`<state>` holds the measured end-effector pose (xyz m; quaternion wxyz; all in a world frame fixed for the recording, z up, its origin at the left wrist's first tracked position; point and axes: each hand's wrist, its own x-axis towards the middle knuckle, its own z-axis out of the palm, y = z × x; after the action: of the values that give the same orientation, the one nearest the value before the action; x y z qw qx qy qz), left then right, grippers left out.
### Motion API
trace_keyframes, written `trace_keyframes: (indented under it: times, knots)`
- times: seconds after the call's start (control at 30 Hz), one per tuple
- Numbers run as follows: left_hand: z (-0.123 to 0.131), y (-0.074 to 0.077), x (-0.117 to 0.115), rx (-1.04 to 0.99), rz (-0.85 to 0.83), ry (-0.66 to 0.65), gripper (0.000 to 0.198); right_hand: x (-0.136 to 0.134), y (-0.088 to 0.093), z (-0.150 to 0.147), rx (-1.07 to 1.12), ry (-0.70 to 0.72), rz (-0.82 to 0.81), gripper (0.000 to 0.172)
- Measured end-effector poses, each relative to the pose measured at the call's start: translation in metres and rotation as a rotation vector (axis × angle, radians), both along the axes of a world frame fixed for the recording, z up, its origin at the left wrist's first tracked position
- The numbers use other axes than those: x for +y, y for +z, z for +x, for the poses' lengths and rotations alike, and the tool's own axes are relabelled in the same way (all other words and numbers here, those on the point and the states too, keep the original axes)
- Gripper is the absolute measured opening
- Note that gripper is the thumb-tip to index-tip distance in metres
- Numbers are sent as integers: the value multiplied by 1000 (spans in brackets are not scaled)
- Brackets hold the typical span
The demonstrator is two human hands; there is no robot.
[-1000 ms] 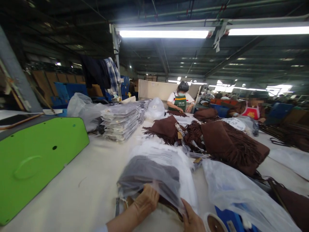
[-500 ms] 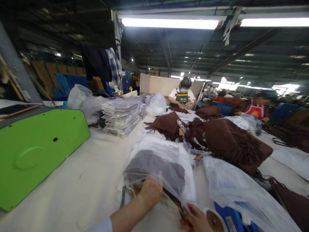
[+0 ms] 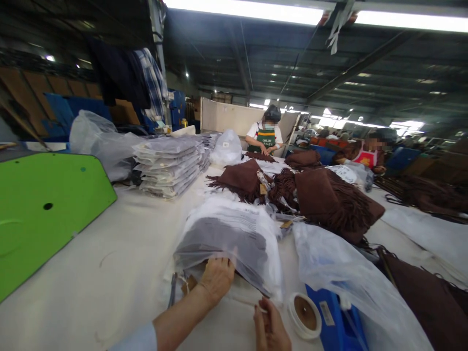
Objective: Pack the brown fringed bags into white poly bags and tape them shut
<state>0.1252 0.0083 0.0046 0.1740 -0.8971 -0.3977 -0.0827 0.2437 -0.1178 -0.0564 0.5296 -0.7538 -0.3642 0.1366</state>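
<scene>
A clear plastic bag (image 3: 234, 234) with a dark folded garment inside lies on the white table (image 3: 120, 273) in front of me. My left hand (image 3: 216, 278) rests on its near edge, fingers curled down onto the plastic. My right hand (image 3: 271, 327) hovers just off the bag's near right corner, fingertips pinched together on something thin I cannot make out. A roll of tape (image 3: 304, 314) lies right beside that hand.
A green machine cover (image 3: 44, 209) fills the left. A stack of bagged garments (image 3: 170, 165) stands behind. Brown fringed garments (image 3: 329, 202) and empty plastic bags (image 3: 347, 282) crowd the right, with a blue holder (image 3: 332, 324). Two people work at the far end.
The view swung left and down. My right hand came off the bag's corner and drew back toward me; my left hand stayed on the bag's near edge.
</scene>
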Motion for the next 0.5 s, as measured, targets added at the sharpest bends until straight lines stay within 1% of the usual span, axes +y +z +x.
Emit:
trace_keyframes:
  times: [0.07, 0.1, 0.17, 0.23, 0.37, 0.5]
  knots:
    - [-1, -1, -1, -5, 11, -12, 47, 9, -4, -11, 127, 5, 13, 58]
    - [-2, -2, -1, -8, 17, -18, 46, 15, -4, -12, 185, 4, 8, 60]
    - [-4, -4, -2, -9, 26, -29, 46, 25, -4, -9, 261, 11, 1, 57]
    - [-6, -8, -3, -8, 45, -49, 45, 33, -4, -2, 283, 18, -15, 55]
    - [-10, -21, -1, -28, 117, -115, 42, 45, -9, 6, 230, 39, -49, 55]
    - [-13, -31, 8, -11, 91, -237, 42, 47, -11, 13, 77, 99, -108, 45]
